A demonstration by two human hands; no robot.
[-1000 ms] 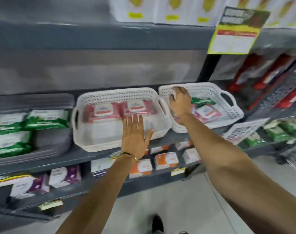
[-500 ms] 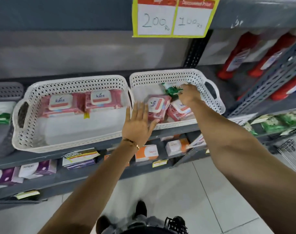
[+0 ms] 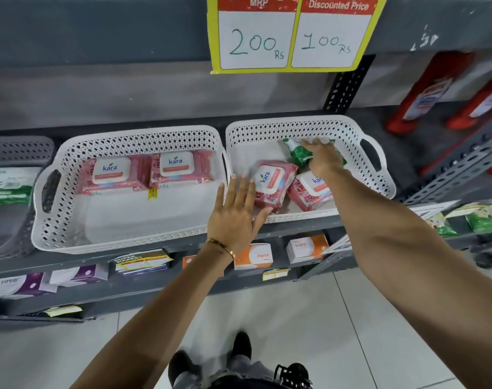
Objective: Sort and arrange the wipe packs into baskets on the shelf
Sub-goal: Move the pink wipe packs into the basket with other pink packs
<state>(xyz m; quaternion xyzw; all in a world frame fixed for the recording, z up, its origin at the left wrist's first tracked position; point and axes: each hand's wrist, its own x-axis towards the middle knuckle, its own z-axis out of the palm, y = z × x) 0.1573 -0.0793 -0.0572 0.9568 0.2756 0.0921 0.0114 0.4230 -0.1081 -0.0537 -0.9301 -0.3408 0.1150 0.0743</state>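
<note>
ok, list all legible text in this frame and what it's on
"MRP", "200 Rs": price sign, left panel
"Discounted Price", "100 Rs": same sign, right panel
"kara": pink wipe packs, left basket and right basket
"vizinc": orange-and-white boxes, lower shelf
"SUPER MARKET": tag on the shelf edge
Green packs, red bottles, purple boxes: too blurred to read

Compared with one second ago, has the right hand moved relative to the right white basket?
Yes. The right hand went from the right basket's near-left rim deeper inside, onto the green pack by its back wall.
</note>
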